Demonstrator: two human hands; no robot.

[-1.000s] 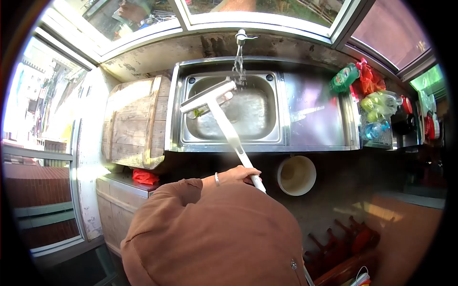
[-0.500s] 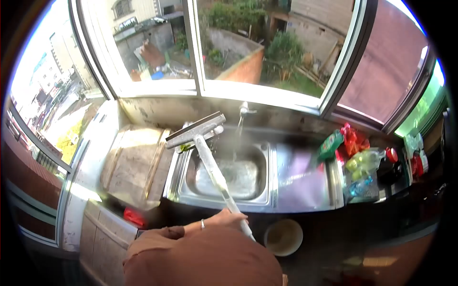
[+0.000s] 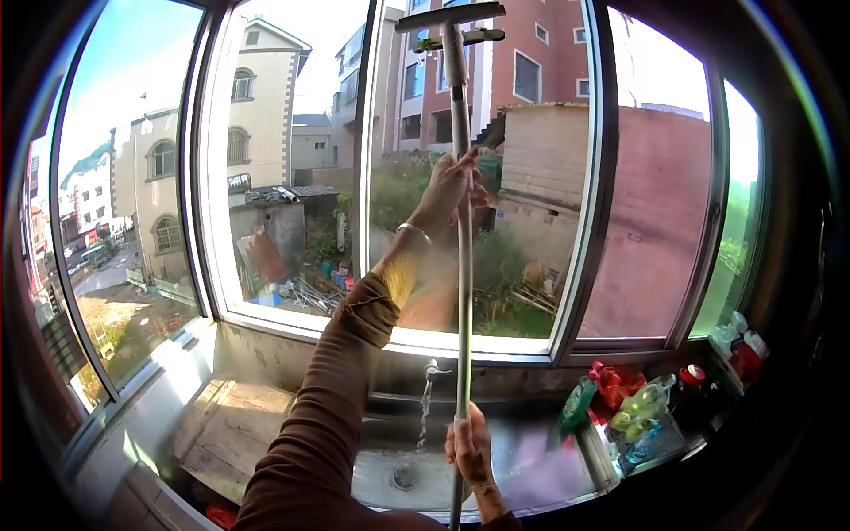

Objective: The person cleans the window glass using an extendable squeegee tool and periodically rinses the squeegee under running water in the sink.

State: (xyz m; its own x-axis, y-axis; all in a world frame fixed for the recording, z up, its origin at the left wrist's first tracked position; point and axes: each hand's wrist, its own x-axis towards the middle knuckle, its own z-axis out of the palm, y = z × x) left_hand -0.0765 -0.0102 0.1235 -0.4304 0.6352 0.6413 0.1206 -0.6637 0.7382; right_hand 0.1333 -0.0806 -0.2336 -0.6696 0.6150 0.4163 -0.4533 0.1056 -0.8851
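A long-handled window squeegee (image 3: pixel 464 292) stands almost upright in front of the window, its wide head (image 3: pixel 452 16) near the top of the view. My left hand (image 3: pixel 450 188) is wrapped round the upper pole below the head, with a bracelet on the wrist. Lower down, my right hand (image 3: pixel 471 447) grips the same pole above the sink. Behind the pole is the window pane (image 3: pixel 531 221); whether the head touches the glass I cannot tell. Water runs from the tap (image 3: pixel 431 367) into the steel sink (image 3: pixel 376 473), partly hidden by my left sleeve.
Wooden boards (image 3: pixel 221 434) lie left of the sink. On the right stand a green bottle (image 3: pixel 577 403), a red bag (image 3: pixel 620 387), a bag of green fruit (image 3: pixel 645 411) and a dark jar with a red lid (image 3: pixel 692 380). Window frames (image 3: pixel 363 177) surround the workspace.
The squeegee has swung up from over the sink to upright before the window. My left hand now shows high on the pole and my right hand low. The view has tilted upward.
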